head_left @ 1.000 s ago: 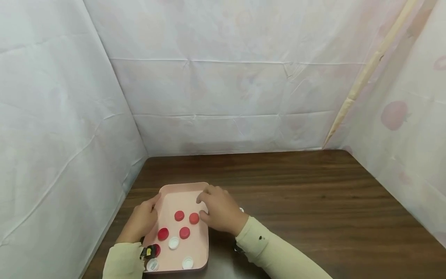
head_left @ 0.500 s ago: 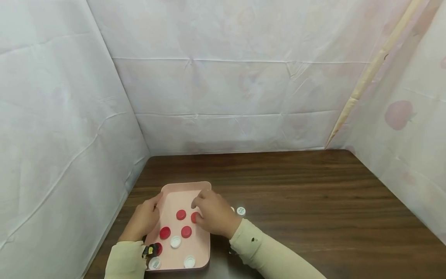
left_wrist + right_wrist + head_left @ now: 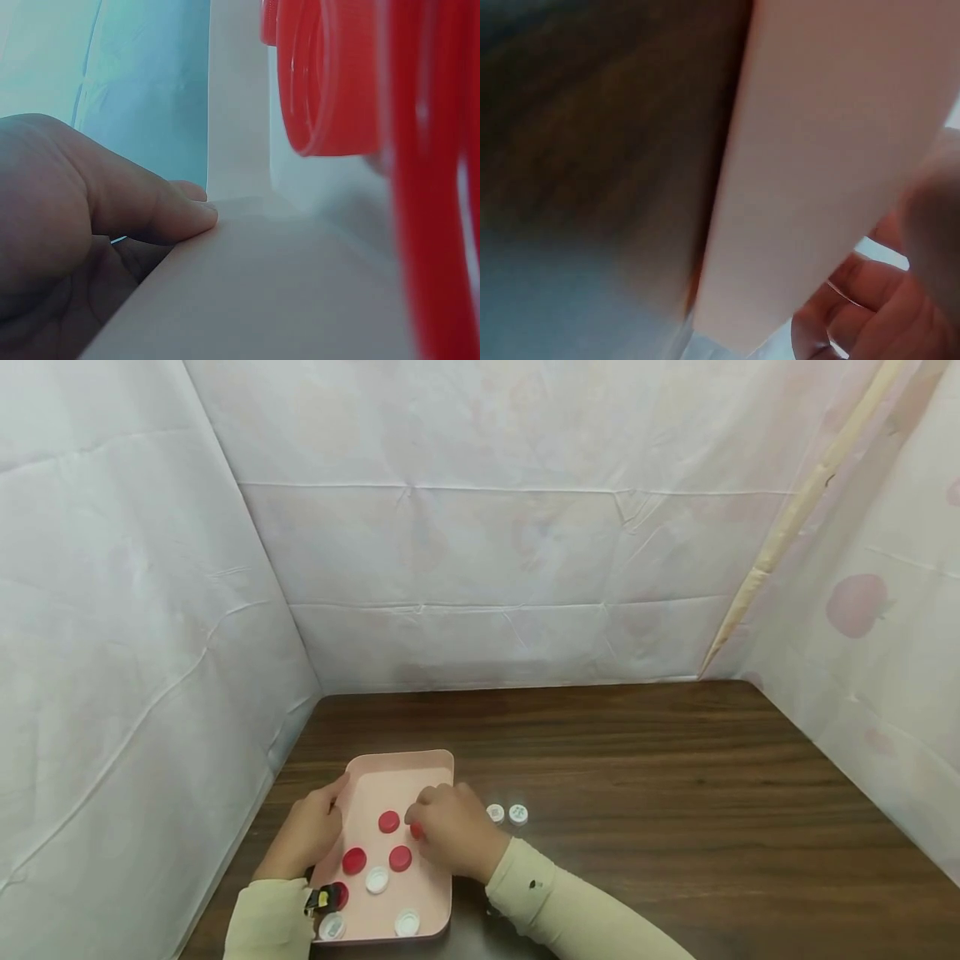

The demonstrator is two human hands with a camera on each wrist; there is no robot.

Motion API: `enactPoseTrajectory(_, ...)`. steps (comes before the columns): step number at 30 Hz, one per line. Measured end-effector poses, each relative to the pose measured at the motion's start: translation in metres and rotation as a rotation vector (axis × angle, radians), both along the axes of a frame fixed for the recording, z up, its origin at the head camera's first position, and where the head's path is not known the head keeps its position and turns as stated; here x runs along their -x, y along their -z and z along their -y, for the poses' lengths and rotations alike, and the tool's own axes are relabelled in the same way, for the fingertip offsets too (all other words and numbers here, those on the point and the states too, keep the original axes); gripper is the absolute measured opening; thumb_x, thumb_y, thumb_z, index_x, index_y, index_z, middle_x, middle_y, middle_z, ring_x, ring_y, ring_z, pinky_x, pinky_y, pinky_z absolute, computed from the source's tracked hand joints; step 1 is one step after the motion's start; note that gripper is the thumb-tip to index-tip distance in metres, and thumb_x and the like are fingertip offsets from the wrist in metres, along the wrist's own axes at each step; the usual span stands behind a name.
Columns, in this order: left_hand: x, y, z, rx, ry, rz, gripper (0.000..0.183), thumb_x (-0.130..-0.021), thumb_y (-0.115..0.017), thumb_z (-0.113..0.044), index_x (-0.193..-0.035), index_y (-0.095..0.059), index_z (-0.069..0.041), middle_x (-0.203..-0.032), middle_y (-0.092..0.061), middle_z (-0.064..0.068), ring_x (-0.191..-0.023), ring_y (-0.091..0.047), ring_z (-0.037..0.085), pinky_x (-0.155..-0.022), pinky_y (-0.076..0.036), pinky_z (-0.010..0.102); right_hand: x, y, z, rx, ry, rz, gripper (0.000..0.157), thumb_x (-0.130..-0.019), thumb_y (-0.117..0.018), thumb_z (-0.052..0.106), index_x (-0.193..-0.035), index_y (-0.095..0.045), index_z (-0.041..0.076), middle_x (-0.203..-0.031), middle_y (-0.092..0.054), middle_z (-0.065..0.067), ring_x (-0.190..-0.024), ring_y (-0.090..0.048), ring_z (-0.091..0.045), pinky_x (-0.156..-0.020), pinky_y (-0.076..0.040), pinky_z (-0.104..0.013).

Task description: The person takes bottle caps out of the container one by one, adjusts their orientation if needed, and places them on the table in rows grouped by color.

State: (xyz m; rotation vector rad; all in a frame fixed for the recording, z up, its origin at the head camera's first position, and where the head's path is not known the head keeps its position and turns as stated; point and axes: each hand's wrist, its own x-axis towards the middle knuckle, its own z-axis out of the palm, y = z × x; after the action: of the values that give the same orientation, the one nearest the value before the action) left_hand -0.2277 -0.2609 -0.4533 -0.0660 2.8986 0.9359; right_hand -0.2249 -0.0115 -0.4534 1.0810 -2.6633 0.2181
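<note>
Dark wood-grain table (image 3: 660, 768), near edge cut off. Pale cloth on the far side (image 3: 487, 560) and left side (image 3: 135, 652); right cloth (image 3: 907, 710) carries a faded strawberry print (image 3: 857, 606). Cream strip (image 3: 780, 531) runs up the far right corner. Pink tray (image 3: 397, 782) sits at the near left of the table, lengthwise.

Left hand (image 3: 306, 833) pinches the tray's left wall, thumb and fingers on either side. Right hand (image 3: 453, 831) reaches over the tray's right wall, thumb and finger together on a red cap (image 3: 416, 832); cap mostly covered, can't tell if it's lifted. Other red caps (image 3: 401, 858) and white caps (image 3: 377, 880) lie around the tray floor. Two marked white discs (image 3: 507, 814) on the table just right of the tray; marks too small to read.

Left wrist device (image 3: 322, 900) partly hides one red cap. Left wrist view: red caps large, blurred, cut off at right. Right wrist view: blurry, tray wall in front, curled fingers lower right, no cap visible there.
</note>
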Motion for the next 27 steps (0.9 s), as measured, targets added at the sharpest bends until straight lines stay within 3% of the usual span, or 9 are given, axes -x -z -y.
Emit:
enactPoseTrajectory(3, -0.0004, 0.0009, -0.0006, -0.009, -0.006, 0.01, 0.056, -0.106, -0.044, -0.01, -0.161, -0.034, -0.004, -0.155, -0.045, 0.03, -0.138, -0.052, 0.047, -0.106, -0.044, 0.063, -0.0017, 0.0028, 0.0022, -0.031, 0.015, -0.014, 0.019, -0.087, -0.08, 0.031, -0.106, -0.08, 0.03, -0.088, -0.069, 0.008, -0.08, -0.059, -0.013, -0.068, -0.042, -0.03)
enactPoseTrajectory(15, -0.001, 0.0008, -0.0001, -0.007, -0.004, -0.001, 0.057, -0.105, -0.045, -0.009, -0.161, -0.034, -0.003, -0.155, -0.045, 0.03, -0.139, -0.05, 0.049, -0.106, -0.044, 0.062, -0.0044, 0.0033, 0.0032, -0.073, 0.051, 0.001, 0.023, -0.086, -0.081, 0.033, -0.109, -0.079, 0.033, -0.099, -0.073, 0.007, -0.084, -0.062, -0.014, -0.071, -0.041, -0.03)
enactPoseTrajectory(27, -0.0016, -0.0009, -0.0005, -0.003, -0.001, -0.009, 0.056, -0.105, -0.044, -0.008, -0.16, -0.036, -0.003, -0.154, -0.046, 0.03, -0.133, -0.057, 0.045, -0.106, -0.046, 0.062, -0.0035, 0.006, 0.0043, -0.061, 0.043, 0.006, 0.013, -0.085, -0.082, 0.032, -0.097, -0.077, 0.033, -0.077, -0.065, 0.012, -0.073, -0.056, -0.011, -0.068, -0.038, -0.03)
